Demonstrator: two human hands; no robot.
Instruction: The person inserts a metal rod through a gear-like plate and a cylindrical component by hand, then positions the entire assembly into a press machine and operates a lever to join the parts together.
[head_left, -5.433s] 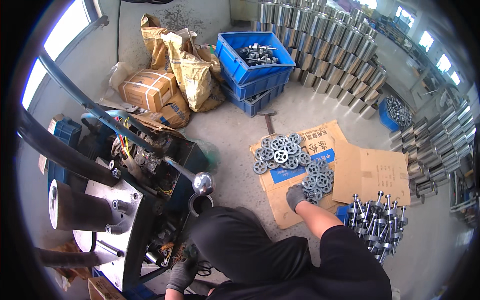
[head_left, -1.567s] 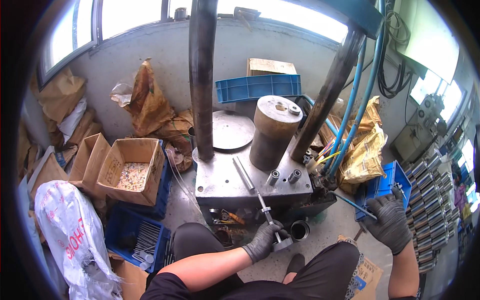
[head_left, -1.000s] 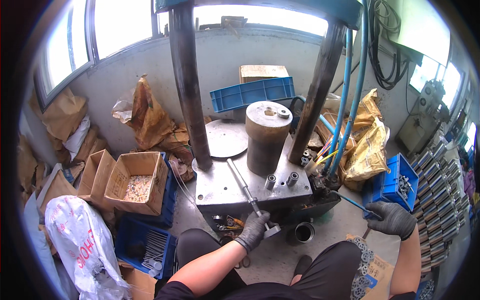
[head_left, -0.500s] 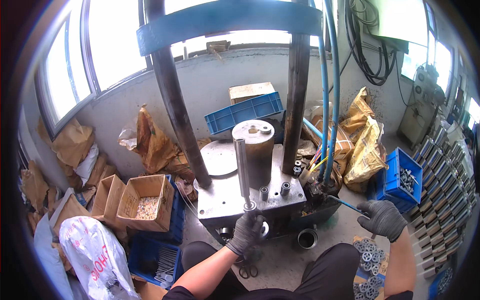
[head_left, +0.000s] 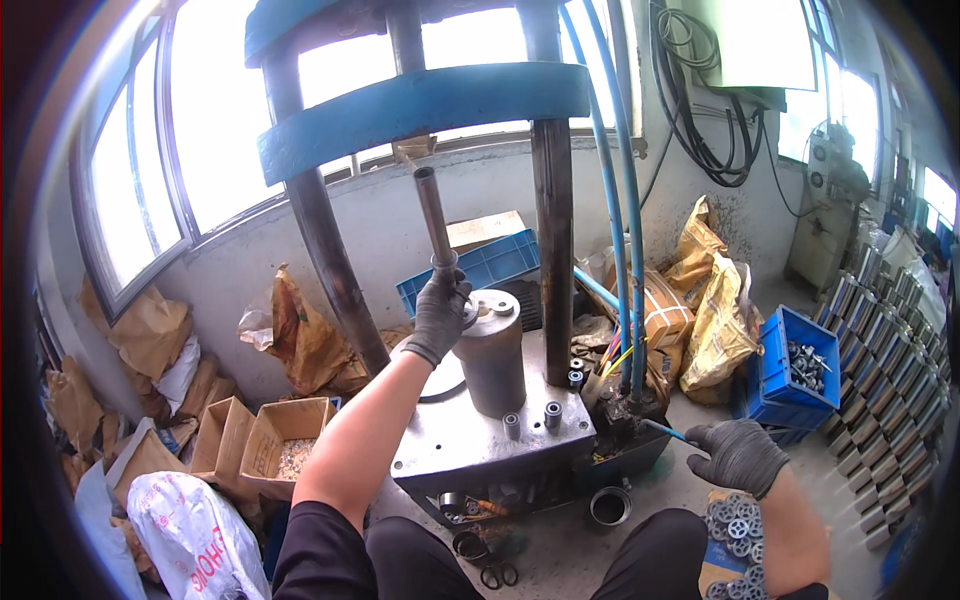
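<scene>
Holding a metal shaft [head_left: 433, 215] near-upright at the cylinder [head_left: 492, 365]'s top
Left hand [head_left: 441, 315] clamps it, seemingly for steadiness; right hand [head_left: 740, 457] is at the lever [head_left: 668, 431] right of the cylinder, grip unclear.

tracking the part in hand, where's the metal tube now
In the head view, left of centre, the metal tube points up from the left hand, near the grey cylinder's top.

The tube [head_left: 434, 215] is smooth metal with some shine, gloves [head_left: 440, 325] look like matt cloth. Chunky cylinder [head_left: 490, 370] is dull metal, crate [head_left: 772, 360] just plastic.
</scene>
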